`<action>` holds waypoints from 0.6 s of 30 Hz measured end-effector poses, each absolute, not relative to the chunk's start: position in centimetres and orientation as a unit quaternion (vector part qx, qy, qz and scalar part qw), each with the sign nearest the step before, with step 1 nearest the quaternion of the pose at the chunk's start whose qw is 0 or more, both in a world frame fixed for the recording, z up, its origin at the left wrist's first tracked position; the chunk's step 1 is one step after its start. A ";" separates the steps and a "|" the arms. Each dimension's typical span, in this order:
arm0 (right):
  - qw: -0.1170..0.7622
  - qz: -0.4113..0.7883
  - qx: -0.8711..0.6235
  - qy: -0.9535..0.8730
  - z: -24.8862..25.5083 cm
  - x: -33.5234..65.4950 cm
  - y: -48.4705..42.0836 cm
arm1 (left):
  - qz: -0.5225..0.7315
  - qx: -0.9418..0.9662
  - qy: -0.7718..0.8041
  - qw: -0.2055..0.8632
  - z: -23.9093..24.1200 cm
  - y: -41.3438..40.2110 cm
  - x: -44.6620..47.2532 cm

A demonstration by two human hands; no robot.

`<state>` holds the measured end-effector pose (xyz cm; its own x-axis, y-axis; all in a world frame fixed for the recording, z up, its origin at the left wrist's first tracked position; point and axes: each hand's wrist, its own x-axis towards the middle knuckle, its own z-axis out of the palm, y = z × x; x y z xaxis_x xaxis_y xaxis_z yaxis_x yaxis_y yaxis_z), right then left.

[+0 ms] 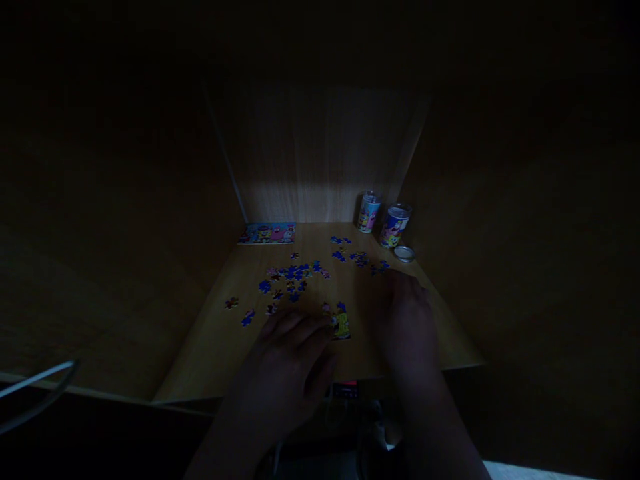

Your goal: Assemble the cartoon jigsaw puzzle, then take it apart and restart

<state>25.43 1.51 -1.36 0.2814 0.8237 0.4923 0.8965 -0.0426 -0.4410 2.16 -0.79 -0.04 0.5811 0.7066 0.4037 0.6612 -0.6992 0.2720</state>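
Note:
A small joined section of jigsaw puzzle, yellow with a dark lower edge, lies flat near the front of the wooden surface. My left hand rests at its left side, fingers bent and fingertips against its edge, covering part of it. To the right, my right hand hangs low over the surface with its fingers curled inward. Its fingertips are in shadow, and whatever they hold is hidden. Just beyond it are a few loose blue pieces. Many more loose jigsaw pieces, mostly blue, are scattered ahead of my left hand.
Two picture-covered cans stand at the back right, with a round lid before them. A picture card lies at the back left. Dark wooden panels enclose the sides, and a white cable shows at lower left.

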 end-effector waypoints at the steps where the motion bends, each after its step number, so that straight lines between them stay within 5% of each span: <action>1: 0.391 -0.053 -0.708 -0.586 -1.1 26.2 1.4 | 0.247 0.888 0.386 0.045 -0.1 -0.8 2.1; 8: 0.491 -0.127 -0.710 -0.488 0.0 30.8 0.7 | 0.267 0.888 0.374 0.019 -0.3 -0.8 2.0; 18: 0.453 -0.094 -0.704 -0.539 -1.5 29.7 1.9 | 0.317 0.879 0.355 -0.031 -0.8 -1.8 1.8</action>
